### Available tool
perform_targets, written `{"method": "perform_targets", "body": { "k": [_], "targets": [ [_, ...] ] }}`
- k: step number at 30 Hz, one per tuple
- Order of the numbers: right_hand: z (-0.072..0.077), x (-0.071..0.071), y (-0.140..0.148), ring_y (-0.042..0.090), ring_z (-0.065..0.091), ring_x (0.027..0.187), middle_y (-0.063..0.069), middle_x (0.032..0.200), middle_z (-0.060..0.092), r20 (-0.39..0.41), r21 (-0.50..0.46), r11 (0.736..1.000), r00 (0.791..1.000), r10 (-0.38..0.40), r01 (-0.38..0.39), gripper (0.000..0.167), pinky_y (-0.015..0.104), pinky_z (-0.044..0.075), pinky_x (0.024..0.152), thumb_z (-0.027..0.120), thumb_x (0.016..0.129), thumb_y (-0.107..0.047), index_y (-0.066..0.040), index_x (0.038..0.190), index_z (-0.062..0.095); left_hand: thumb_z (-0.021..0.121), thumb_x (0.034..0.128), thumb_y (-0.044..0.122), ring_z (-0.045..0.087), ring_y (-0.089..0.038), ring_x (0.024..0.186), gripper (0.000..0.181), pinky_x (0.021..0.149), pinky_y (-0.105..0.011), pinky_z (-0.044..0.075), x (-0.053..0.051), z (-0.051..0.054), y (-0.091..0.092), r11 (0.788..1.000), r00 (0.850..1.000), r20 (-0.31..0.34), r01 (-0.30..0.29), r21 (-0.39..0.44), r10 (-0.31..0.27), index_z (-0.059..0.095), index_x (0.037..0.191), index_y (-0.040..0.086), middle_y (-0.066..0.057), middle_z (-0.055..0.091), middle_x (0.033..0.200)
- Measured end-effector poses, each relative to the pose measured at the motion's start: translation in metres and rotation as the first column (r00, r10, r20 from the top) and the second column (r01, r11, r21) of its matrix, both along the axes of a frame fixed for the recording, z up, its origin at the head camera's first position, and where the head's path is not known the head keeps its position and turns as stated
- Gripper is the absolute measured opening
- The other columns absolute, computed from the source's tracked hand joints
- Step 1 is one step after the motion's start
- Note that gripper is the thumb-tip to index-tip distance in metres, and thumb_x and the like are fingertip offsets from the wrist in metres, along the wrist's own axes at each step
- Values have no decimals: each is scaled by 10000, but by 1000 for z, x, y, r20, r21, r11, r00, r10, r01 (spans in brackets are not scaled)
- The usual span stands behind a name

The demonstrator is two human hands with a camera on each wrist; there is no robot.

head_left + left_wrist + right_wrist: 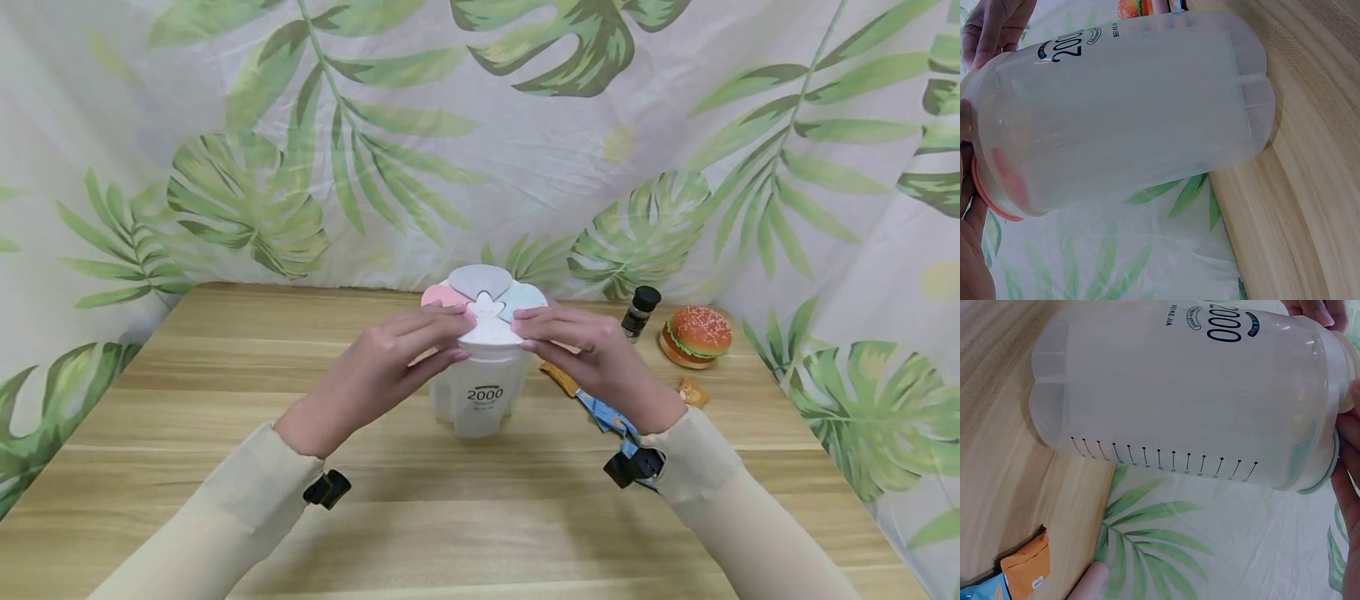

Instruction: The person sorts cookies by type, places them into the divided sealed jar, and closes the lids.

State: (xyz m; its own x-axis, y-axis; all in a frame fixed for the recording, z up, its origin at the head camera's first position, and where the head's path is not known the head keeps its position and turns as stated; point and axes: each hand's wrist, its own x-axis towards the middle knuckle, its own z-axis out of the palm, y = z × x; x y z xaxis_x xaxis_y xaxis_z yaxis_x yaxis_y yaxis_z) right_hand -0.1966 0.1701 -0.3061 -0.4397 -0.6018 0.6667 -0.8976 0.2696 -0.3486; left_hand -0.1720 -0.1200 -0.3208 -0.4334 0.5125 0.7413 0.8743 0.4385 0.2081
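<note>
head view, canister [483, 392] upright; hands [397, 354] [592, 346] gripping lid [491, 333], either side

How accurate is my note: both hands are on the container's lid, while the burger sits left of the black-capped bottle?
Wrong side: the head view shows the burger right of the black-capped bottle. The left hand and right hand are on the container's lid.
</note>
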Motion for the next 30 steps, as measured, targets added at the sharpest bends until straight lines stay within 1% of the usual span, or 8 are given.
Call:
{"method": "perform_targets", "body": {
  "k": [5, 10, 14, 17, 19, 24, 26, 30],
  "targets": [
    [4, -1, -2, 315, 757, 1125, 141, 1176, 794, 30, -22, 1000, 999, -16, 17, 315, 168, 553, 1053, 751, 875, 126, -32, 1144, 794, 854, 868, 98, 738, -219, 1118, 481, 982, -353, 625, 1, -1, 0, 1000, 1000, 24, -15, -15, 15, 698, 1322, 60, -85, 747, 1285],
    [12, -3, -4, 235, 770, 1038, 108, 1136, 805, 85, -8, 999, 996, -36, 37, 275, 158, 601, 906, 707, 938, 79, -52, 1166, 784, 850, 880, 121, 723, -234, 1151, 556, 998, -389, 620, 1, -2, 0, 999, 998, 47, -30, -26, 31, 643, 1391, 50, -99, 718, 1345],
    [17, -5, -6, 192, 759, 989, 94, 1105, 806, 128, -2, 998, 990, -67, 68, 225, 183, 605, 844, 681, 978, 33, -62, 1151, 789, 832, 904, 135, 720, -225, 1123, 614, 1006, -401, 611, 1, 0, 1, 998, 997, 53, -51, -41, 53, 577, 1454, 41, -92, 732, 1298],
    [21, -7, -8, 185, 747, 993, 92, 1099, 800, 147, 8, 996, 985, -94, 94, 194, 209, 604, 843, 671, 998, 0, -54, 1142, 789, 817, 924, 166, 714, -222, 1125, 680, 1025, -412, 600, 1, 1, 1, 996, 996, 55, -72, -60, 76, 509, 1519, 48, -82, 743, 1242],
    [23, -8, -10, 184, 742, 997, 97, 1105, 795, 171, 12, 994, 979, -113, 112, 182, 240, 618, 842, 663, 1010, -19, -44, 1144, 785, 810, 931, 176, 708, -231, 1144, 721, 1047, -430, 587, 1, 2, 1, 994, 995, 55, -80, -67, 84, 467, 1554, 57, -82, 742, 1233],
    [26, -12, -13, 182, 745, 964, 108, 1104, 794, 251, 1, 988, 957, -148, 152, 180, 225, 631, 817, 660, 1025, -54, -32, 1157, 781, 822, 918, 164, 696, -250, 1158, 798, 1065, -468, 568, 1, 2, 2, 994, 995, 50, -88, -66, 91, 409, 1593, 62, -91, 733, 1233],
    [28, -13, -14, 182, 749, 947, 112, 1092, 799, 273, 1, 986, 949, -160, 166, 178, 212, 626, 806, 664, 1026, -67, -31, 1152, 784, 829, 909, 156, 693, -254, 1155, 816, 1064, -476, 567, 0, 2, 2, 994, 995, 49, -88, -59, 91, 404, 1599, 63, -95, 731, 1234],
    [31, -17, -17, 193, 751, 924, 120, 1071, 804, 315, 18, 983, 933, -177, 180, 179, 236, 625, 784, 654, 1040, -97, -30, 1136, 789, 843, 894, 162, 697, -255, 1146, 829, 1085, -482, 560, -1, 2, 1, 996, 995, 54, -83, -33, 84, 416, 1597, 61, -96, 735, 1232]
  ]
}}
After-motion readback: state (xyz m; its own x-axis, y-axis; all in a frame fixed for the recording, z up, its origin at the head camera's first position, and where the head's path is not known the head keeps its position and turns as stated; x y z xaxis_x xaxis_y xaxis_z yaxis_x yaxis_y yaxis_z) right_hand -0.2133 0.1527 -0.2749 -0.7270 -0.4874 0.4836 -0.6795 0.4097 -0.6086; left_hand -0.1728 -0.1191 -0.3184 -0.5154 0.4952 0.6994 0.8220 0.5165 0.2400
